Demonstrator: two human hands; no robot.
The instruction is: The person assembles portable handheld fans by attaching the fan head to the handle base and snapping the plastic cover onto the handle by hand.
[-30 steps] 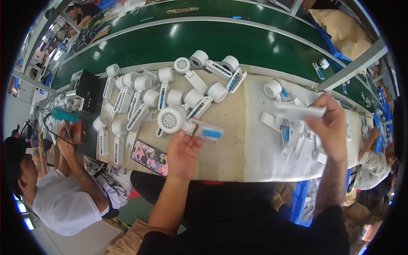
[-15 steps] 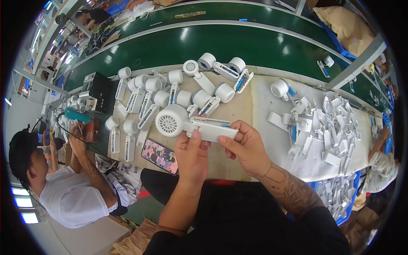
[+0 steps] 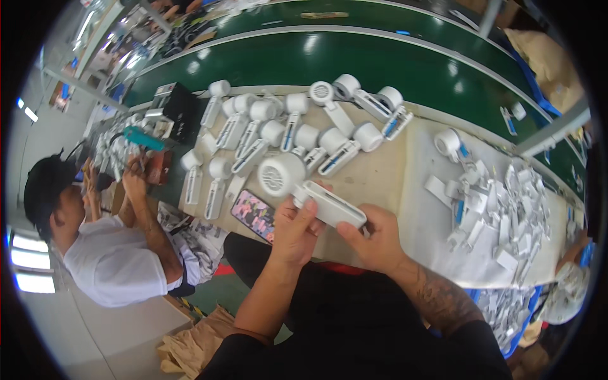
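Observation:
Both hands hold a white handheld fan (image 3: 282, 175) above the near edge of the bench. Its round grilled head lies to the left, and its handle slants down to the right. A long narrow slot shows along the handle's upper side. My left hand (image 3: 294, 235) grips the handle close to the head, thumb on the front. My right hand (image 3: 378, 242) pinches the handle's far end between thumb and fingers. Just beyond, several similar fans (image 3: 339, 157) lie with open handles showing blue and dark parts inside. A phone with a patterned screen (image 3: 254, 214) lies left of my left hand.
White plastic shells (image 3: 500, 212) are heaped on the bench at right, with more in a blue crate (image 3: 531, 310) below. A green conveyor (image 3: 373, 63) runs behind the bench. At left a person in white (image 3: 120, 253) works beside a black box (image 3: 180, 111) and a teal tool (image 3: 143, 138).
My view has shifted, so the bench things sit farther right and mostly higher. The held fan's handle has tilted down at its right end, and the gap along it looks narrower.

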